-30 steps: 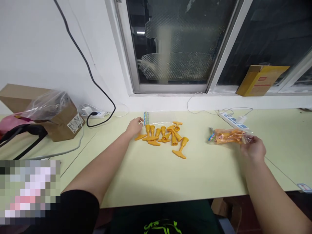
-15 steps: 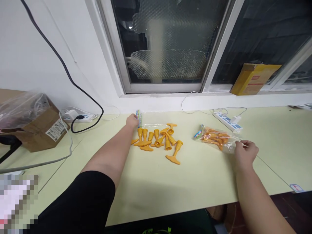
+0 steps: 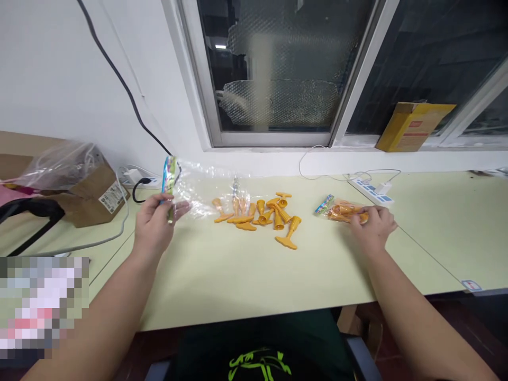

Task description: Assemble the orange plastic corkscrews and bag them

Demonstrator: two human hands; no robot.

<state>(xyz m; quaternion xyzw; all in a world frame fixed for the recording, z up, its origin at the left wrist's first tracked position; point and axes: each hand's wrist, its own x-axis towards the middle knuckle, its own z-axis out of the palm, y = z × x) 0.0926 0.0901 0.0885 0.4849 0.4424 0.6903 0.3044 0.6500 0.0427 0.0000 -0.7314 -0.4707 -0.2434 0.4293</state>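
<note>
My left hand (image 3: 156, 214) pinches the printed header of a clear plastic bag (image 3: 206, 182), which is lifted off the table and stretches to the right. Behind and beside the bag's far end lie several loose orange plastic pieces (image 3: 279, 221), each with a cup-like end and a T-shaped handle. At the right, my right hand (image 3: 373, 226) is closed over the end of a second clear bag (image 3: 343, 208) filled with the same orange pieces. That bag rests on the table, its coloured header pointing left. My right fingertips are partly hidden.
A pale table (image 3: 246, 275) runs along the wall below a window. On the left stand an open cardboard box (image 3: 93, 198) with plastic inside and a black cable. A power strip (image 3: 371, 190) lies behind the filled bag, and a yellow box (image 3: 415, 127) leans on the sill.
My left hand has lifted the clear bag and drawn it left and nearer to me. My right hand has moved left, further over the filled bag. The camera view has shifted slightly.
</note>
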